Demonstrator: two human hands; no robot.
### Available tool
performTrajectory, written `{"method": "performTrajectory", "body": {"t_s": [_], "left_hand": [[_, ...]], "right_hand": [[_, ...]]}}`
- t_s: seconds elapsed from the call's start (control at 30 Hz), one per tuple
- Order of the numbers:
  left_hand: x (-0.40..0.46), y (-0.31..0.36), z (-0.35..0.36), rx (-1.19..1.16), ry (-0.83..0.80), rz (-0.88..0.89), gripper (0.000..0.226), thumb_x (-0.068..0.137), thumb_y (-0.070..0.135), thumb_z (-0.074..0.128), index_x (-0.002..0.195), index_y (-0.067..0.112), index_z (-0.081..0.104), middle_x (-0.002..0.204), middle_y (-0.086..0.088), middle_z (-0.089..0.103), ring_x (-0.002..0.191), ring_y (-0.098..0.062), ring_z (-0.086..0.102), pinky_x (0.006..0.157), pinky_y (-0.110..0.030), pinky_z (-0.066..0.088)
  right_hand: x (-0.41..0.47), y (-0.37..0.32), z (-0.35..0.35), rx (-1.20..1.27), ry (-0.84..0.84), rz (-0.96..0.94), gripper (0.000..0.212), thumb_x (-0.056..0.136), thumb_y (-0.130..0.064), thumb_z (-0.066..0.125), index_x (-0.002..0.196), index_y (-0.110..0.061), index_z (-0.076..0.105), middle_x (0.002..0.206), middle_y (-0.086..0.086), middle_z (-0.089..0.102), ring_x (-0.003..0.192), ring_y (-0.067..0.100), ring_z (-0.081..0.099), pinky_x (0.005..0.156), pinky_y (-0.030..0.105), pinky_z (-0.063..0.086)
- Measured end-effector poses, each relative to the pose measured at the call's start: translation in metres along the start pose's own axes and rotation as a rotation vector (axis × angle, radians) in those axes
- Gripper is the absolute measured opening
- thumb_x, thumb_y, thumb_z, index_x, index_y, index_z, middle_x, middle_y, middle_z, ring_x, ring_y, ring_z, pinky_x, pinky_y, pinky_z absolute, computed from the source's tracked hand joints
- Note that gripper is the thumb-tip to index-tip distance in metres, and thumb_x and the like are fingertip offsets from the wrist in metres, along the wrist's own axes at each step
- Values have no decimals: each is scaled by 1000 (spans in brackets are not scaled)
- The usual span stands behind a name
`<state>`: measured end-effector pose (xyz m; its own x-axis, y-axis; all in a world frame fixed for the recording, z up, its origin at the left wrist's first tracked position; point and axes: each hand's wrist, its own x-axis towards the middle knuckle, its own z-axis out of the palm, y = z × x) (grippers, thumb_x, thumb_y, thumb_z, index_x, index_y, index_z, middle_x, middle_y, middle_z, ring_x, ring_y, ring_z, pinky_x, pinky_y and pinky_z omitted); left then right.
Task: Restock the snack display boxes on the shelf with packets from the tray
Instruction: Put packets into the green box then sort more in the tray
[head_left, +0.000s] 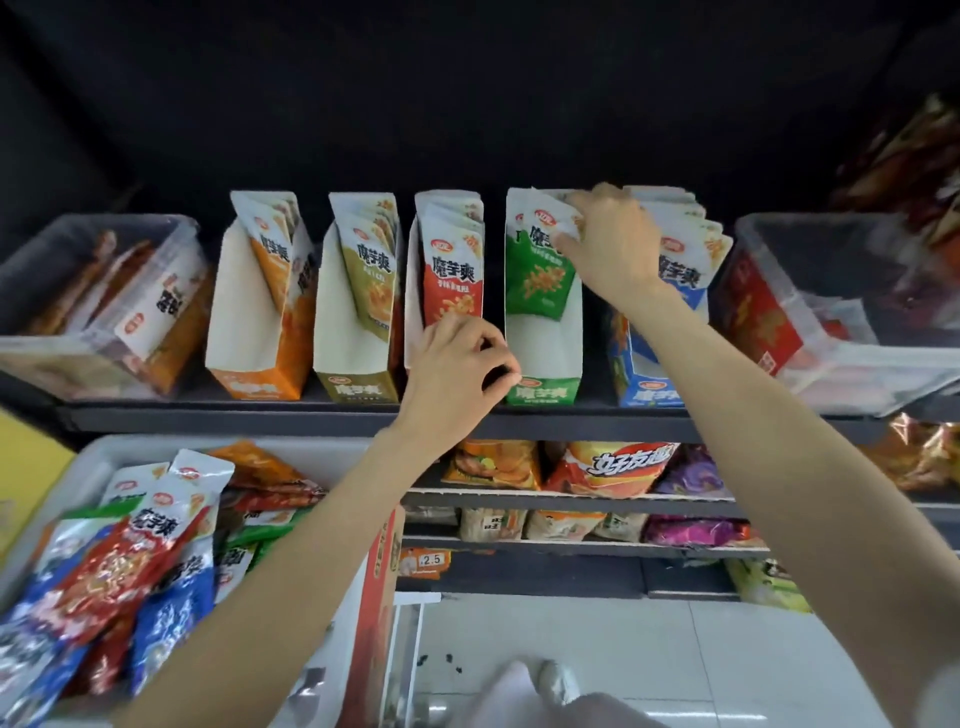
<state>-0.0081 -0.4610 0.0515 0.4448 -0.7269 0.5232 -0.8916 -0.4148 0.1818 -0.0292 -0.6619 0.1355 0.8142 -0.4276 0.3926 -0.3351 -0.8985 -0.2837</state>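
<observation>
Several open display boxes stand in a row on the dark shelf (311, 418): orange (260, 332), olive (353, 338), red (413, 291), green (543, 364) and blue (644, 384). My right hand (608, 244) reaches into the green box and grips the top of the green packets (540, 270). My left hand (457, 364) hovers in front of the red box's lower end, fingers curled with thumb and fingertips close together; nothing shows in it. At the lower left the white tray (311, 457) holds a heap of red, blue and green packets (135, 561).
Clear plastic bins (98, 312) (831, 332) with other snacks flank the row of boxes. Lower shelves carry chip bags (608, 467). A red-edged carton (374, 613) stands beside the tray. White floor tiles and my shoe (556, 680) lie below.
</observation>
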Motion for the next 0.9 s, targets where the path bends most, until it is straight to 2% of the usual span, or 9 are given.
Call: {"method": "performTrajectory", "body": {"t_s": [0.1, 0.23, 0.33, 0.43, 0.53, 0.63, 0.7, 0.8, 0.9], "left_hand": [[1, 0, -1, -2, 1, -2, 19, 85, 37, 57, 79, 24, 70, 94, 3, 59, 98, -19, 43, 83, -37, 38], [2, -2, -2, -10, -17, 2, 23, 85, 39, 53, 79, 25, 71, 95, 4, 59, 98, -18, 42, 81, -31, 33], [2, -2, -3, -17, -27, 15, 27, 86, 41, 51, 82, 24, 71, 95, 4, 59, 99, -19, 44, 82, -34, 37], [1, -2, -4, -33, -44, 20, 28, 87, 41, 49, 87, 24, 72, 97, 3, 59, 101, -20, 45, 85, -37, 40], [-3, 0, -7, -66, -25, 6, 27, 89, 38, 52, 101, 22, 70, 102, 2, 60, 102, -23, 49, 86, -41, 44], [-14, 7, -20, -183, 134, -41, 24, 91, 30, 57, 106, 15, 69, 101, 0, 65, 99, -20, 55, 87, -35, 44], [-31, 7, -35, -295, 295, -124, 22, 92, 27, 56, 103, 12, 68, 98, 2, 67, 94, -15, 59, 84, -32, 45], [-77, -5, -59, -386, 476, -271, 22, 95, 25, 50, 99, 11, 65, 92, 5, 64, 83, -16, 61, 75, -34, 48], [-133, -33, -81, -363, 483, -486, 17, 94, 26, 47, 98, 17, 61, 86, 6, 62, 75, -16, 59, 69, -27, 46]], "right_hand": [[7, 1, 6, -35, -39, 14, 43, 87, -27, 65, 129, -19, 56, 121, 13, 50, 109, 33, 52, 71, 35, 40], [10, 2, 10, -18, 5, 18, 41, 82, -28, 71, 116, -13, 54, 120, 12, 48, 104, 32, 54, 68, 36, 39], [5, 3, 7, 26, 79, 13, 40, 80, -28, 73, 110, -14, 51, 116, 9, 49, 95, 29, 57, 62, 34, 39], [-12, 3, 4, 132, 204, 9, 35, 81, -26, 71, 108, -13, 53, 112, 7, 51, 92, 22, 57, 60, 29, 39], [-47, -3, -1, 269, 327, 43, 27, 84, -26, 68, 106, -13, 57, 103, 2, 55, 84, 13, 51, 61, 21, 34], [-95, -27, -4, 478, 373, 48, 18, 88, -21, 63, 103, -13, 58, 93, -4, 57, 73, 6, 46, 62, 11, 33], [-129, -52, -3, 586, 301, 23, 15, 91, -19, 61, 105, -14, 57, 90, -6, 59, 73, 4, 49, 65, 9, 36], [-170, -94, 5, 733, 69, -51, 18, 90, -16, 62, 108, -16, 58, 86, -7, 61, 75, 6, 56, 65, 10, 42], [-192, -130, 31, 722, -247, -171, 20, 89, -13, 63, 108, -19, 60, 90, -9, 63, 79, 5, 58, 68, 20, 50]]}}
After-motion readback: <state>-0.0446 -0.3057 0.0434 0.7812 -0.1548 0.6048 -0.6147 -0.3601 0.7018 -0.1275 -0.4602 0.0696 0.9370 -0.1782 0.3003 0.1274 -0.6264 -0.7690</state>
